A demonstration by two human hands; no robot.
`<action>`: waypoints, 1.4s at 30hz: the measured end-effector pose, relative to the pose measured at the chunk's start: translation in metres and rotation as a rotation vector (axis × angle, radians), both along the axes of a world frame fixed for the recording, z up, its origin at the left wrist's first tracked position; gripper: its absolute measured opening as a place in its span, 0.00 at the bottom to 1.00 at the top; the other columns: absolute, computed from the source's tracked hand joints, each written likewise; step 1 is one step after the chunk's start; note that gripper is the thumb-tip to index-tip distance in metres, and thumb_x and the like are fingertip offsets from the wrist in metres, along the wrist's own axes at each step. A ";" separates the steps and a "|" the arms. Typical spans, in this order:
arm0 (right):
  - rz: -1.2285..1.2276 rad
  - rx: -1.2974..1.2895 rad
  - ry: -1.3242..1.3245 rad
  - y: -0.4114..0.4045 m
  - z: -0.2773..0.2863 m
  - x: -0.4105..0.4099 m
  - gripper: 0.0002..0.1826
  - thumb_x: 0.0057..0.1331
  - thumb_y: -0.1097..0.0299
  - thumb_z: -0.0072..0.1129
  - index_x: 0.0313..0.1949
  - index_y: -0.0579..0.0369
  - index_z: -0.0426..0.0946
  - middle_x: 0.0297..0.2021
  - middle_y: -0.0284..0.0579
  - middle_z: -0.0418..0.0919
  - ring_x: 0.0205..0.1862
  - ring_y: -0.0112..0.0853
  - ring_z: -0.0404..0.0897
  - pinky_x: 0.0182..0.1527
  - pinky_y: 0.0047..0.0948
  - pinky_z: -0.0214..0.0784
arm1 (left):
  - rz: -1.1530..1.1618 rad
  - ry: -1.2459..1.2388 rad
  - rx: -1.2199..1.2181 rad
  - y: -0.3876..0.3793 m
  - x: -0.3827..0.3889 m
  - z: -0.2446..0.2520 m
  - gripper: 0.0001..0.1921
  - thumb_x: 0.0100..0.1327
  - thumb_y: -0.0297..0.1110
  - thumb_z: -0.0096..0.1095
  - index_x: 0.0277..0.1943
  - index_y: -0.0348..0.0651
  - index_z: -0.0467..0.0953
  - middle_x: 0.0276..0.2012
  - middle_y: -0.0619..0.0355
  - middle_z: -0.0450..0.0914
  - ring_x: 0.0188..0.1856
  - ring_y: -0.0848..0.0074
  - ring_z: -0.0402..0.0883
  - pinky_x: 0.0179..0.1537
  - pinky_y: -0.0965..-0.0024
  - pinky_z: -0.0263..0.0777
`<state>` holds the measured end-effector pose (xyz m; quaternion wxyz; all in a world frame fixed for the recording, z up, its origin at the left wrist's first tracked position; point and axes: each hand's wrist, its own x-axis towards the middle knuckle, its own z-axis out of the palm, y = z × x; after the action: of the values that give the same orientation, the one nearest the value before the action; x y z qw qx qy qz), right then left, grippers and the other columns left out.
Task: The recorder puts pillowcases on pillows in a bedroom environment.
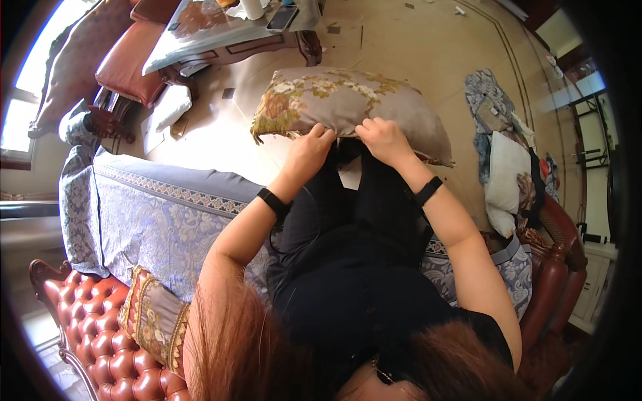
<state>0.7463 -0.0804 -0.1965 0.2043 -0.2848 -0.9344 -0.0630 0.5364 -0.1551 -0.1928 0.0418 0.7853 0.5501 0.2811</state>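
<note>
A plump floral cushion [346, 97] in taupe fabric is held in front of my knees, its near edge towards me. My left hand [313, 145] pinches that edge left of its middle. A little to the right, my right hand [383, 140] grips the same edge, thumb and fingers closed on the cloth. A narrow pale strip shows along the edge between the hands; whether it is a zip or a seam I cannot tell. Black bands circle both wrists. The cushion's underside is hidden.
I sit on a tufted leather sofa [100, 326] with a patterned blue cover [165, 200]. A smaller floral cushion [158, 313] leans at my left. A covered table [225, 37] bearing a phone [283, 18] stands ahead. White pillow inserts [506, 170] and fabric covers [486, 100] lie at right.
</note>
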 end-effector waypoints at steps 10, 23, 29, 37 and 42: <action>0.024 -0.073 0.043 -0.001 0.017 -0.006 0.04 0.56 0.70 0.53 0.24 0.48 0.69 0.23 0.37 0.71 0.27 0.35 0.76 0.27 0.34 0.69 | 0.173 -0.164 -0.031 0.003 -0.006 0.004 0.08 0.63 0.35 0.59 0.31 0.42 0.73 0.30 0.54 0.73 0.28 0.55 0.76 0.30 0.58 0.70; 0.104 -0.198 0.019 0.000 0.005 -0.009 0.06 0.56 0.69 0.57 0.25 0.51 0.70 0.23 0.40 0.72 0.28 0.39 0.76 0.29 0.38 0.70 | -0.013 -0.490 -0.703 0.011 -0.028 -0.023 0.15 0.67 0.45 0.55 0.45 0.40 0.74 0.35 0.49 0.83 0.27 0.63 0.83 0.38 0.62 0.75; 0.097 -0.242 -0.005 -0.008 -0.003 -0.007 0.05 0.56 0.70 0.56 0.26 0.51 0.70 0.24 0.41 0.73 0.29 0.41 0.77 0.31 0.40 0.70 | 0.052 0.051 -0.617 0.017 -0.017 -0.032 0.24 0.58 0.57 0.61 0.40 0.40 0.79 0.35 0.48 0.82 0.39 0.57 0.81 0.39 0.57 0.73; 0.030 -0.246 0.076 -0.006 0.001 -0.009 0.04 0.56 0.70 0.56 0.26 0.52 0.70 0.24 0.42 0.74 0.30 0.41 0.77 0.31 0.40 0.71 | 0.327 -0.262 -0.213 0.002 0.001 -0.001 0.14 0.48 0.38 0.74 0.31 0.41 0.75 0.28 0.55 0.77 0.32 0.59 0.79 0.32 0.60 0.71; -0.007 -0.243 0.125 -0.005 0.001 -0.015 0.04 0.56 0.70 0.55 0.26 0.52 0.70 0.24 0.41 0.74 0.30 0.41 0.77 0.31 0.40 0.71 | 0.340 -0.293 -0.185 0.017 0.007 -0.009 0.13 0.49 0.37 0.73 0.31 0.41 0.76 0.25 0.54 0.79 0.30 0.59 0.80 0.32 0.60 0.71</action>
<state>0.7308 -0.0856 -0.1956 0.2260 -0.3141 -0.9196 0.0678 0.5430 -0.1378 -0.2018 0.1451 0.6252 0.6858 0.3431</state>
